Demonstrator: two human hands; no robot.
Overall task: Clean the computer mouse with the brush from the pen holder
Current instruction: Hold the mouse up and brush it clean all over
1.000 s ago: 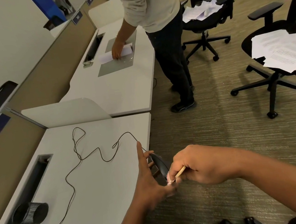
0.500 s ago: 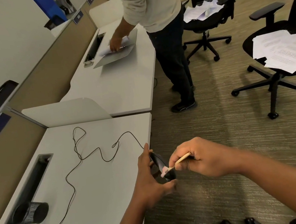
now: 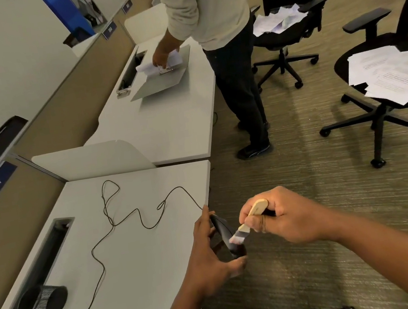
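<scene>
While gripped edge-up in the left hand [image 3: 207, 257], one mouse [image 3: 224, 233], one brush [image 3: 249, 219] pinched in the right hand [image 3: 284, 217].

Standing person [image 3: 214, 20] handling papers [image 3: 157, 64] at the far desk [image 3: 166, 123]; two office chairs [image 3: 289, 9] [image 3: 396, 67] carrying loose sheets.

the computer mouse [image 3: 224, 233] was black, tipped up on edge just past the worktop's [image 3: 144, 256] near corner, gripped by the left hand [image 3: 207, 257]. its thin black cable [image 3: 117, 220] trailed in loose loops back across the worktop. the brush [image 3: 247, 223] had a pale wooden handle, a dark ferrule and light bristles; the right hand [image 3: 284, 217] pinched it, bristles touching the mouse's upper side. the pen holder [image 3: 43, 301], a black mesh cup, lay on its side near the worktop's cable slot.
</scene>
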